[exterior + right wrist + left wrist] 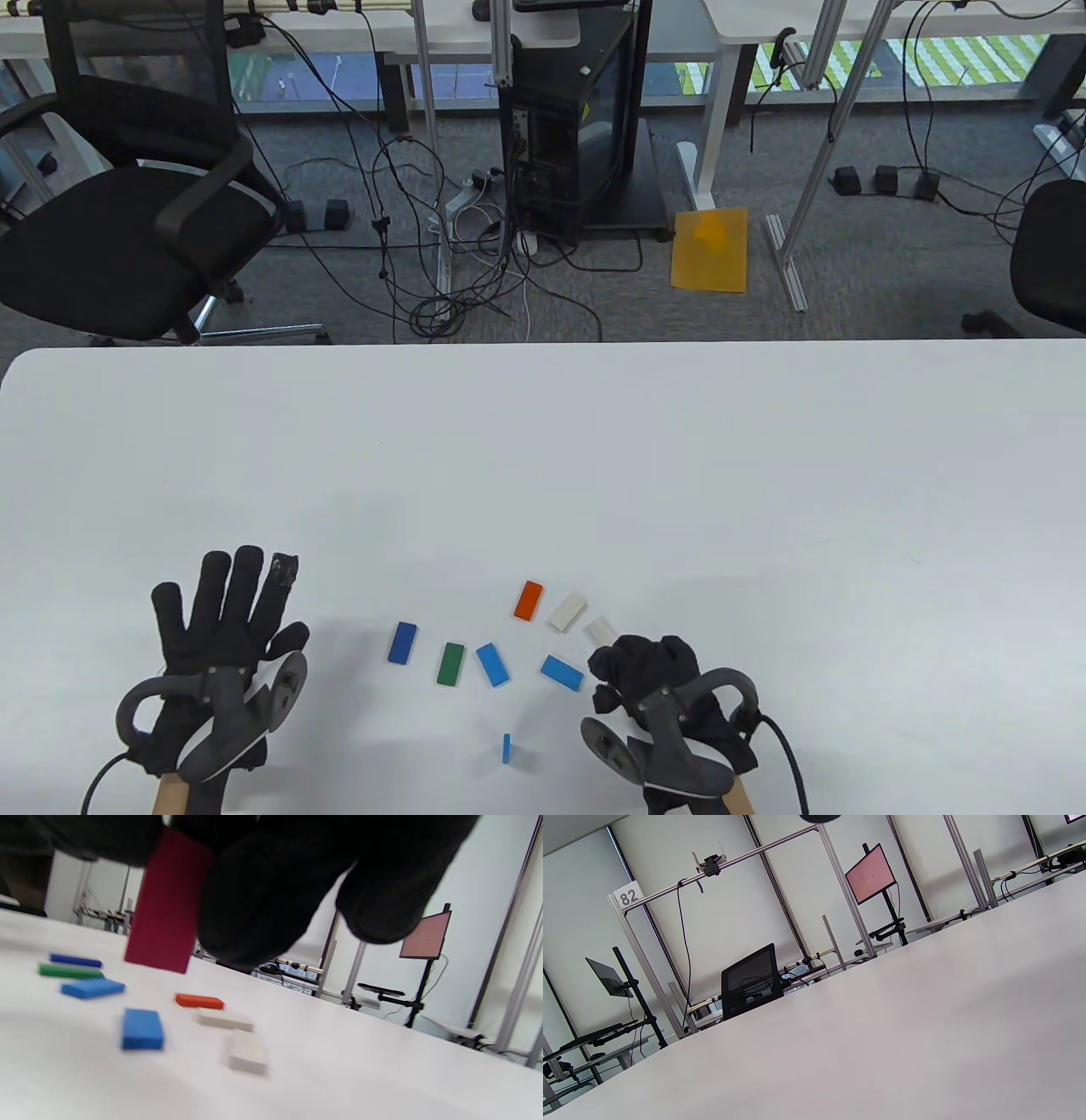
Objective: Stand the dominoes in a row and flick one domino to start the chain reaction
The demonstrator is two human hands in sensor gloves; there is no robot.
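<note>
Several dominoes lie flat near the table's front: dark blue [403, 642], green [450, 663], blue [493, 664], blue [562, 672], orange [528, 599], and two white ones [567, 612] [599, 630]. One small blue domino [506, 748] stands upright at the front. My right hand [649, 671] is curled beside the white domino; in the right wrist view its fingers [263, 899] pinch a dark red domino [167, 906] just above the table. My left hand [229, 624] rests flat on the table to the left, fingers spread, holding nothing.
The white table [543, 458] stretches far behind the dominoes. Beyond its far edge are an office chair [127, 229], a computer cabinet [577, 127] and cables on the floor.
</note>
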